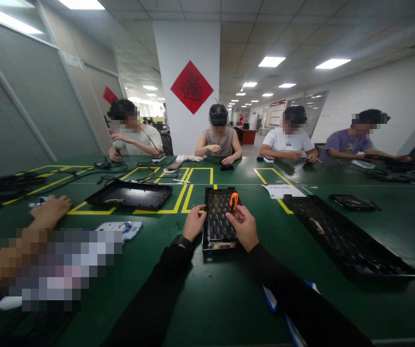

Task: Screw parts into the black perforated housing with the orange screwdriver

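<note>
A rectangular black tray sits in front of me, with a dark panel inside that carries rows of pale marks. My left hand is closed on the tray's left edge, thumb near the rim. Between the thumb and fingers of my right hand is a small orange-and-black tool, its orange part pointing up above the tray's right side. Its lower end is hidden by my fingers, so its exact kind does not show. A tan strip lies at the tray's near end.
A long black tray lies to the right, near a smaller black piece and white paper. Another black tray lies left. Blue-and-white items are under my right forearm. A co-worker's hand rests at left; several people sit opposite.
</note>
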{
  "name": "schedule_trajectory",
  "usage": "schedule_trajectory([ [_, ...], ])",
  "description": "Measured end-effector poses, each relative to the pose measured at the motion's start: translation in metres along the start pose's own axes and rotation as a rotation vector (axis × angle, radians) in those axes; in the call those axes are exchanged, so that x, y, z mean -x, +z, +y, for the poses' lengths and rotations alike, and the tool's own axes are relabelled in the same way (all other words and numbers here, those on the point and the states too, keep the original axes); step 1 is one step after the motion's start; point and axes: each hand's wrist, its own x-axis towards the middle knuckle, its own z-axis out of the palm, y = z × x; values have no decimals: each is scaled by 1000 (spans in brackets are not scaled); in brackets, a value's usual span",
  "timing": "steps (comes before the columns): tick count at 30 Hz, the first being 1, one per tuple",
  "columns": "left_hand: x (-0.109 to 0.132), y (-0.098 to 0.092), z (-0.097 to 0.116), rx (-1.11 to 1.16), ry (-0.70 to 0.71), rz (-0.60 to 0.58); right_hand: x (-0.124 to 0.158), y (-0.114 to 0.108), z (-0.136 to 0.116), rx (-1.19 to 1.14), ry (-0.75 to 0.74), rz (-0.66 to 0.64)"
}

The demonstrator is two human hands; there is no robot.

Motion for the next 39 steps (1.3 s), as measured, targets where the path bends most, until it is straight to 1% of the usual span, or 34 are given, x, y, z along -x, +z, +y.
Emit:
schedule_trajectory([
  [3,0,0,-1,-1,-3,-4,0,1,2,-72,60,9],
  [6,-1,0,-1,-4,-9,-7,0,2,2,-118,81,19],
  [13,0,0,-1,-13,4,7,1,3,-1,-170,140,-27],
  [19,0,0,0,-1,-3,1,1,3,2,-139,108,-52],
  [25,0,-1,2,1,-4,3,2,-1,0,-60,89,-9],
  [28,0,-1,2,-3,-7,2,1,-2,-2,-98,126,-22],
  [32,0,-1,1,0,-16,-8,0,1,-3,-154,159,7],
  [39,0,0,0,8,-14,-4,1,0,-5,-207,138,24],
])
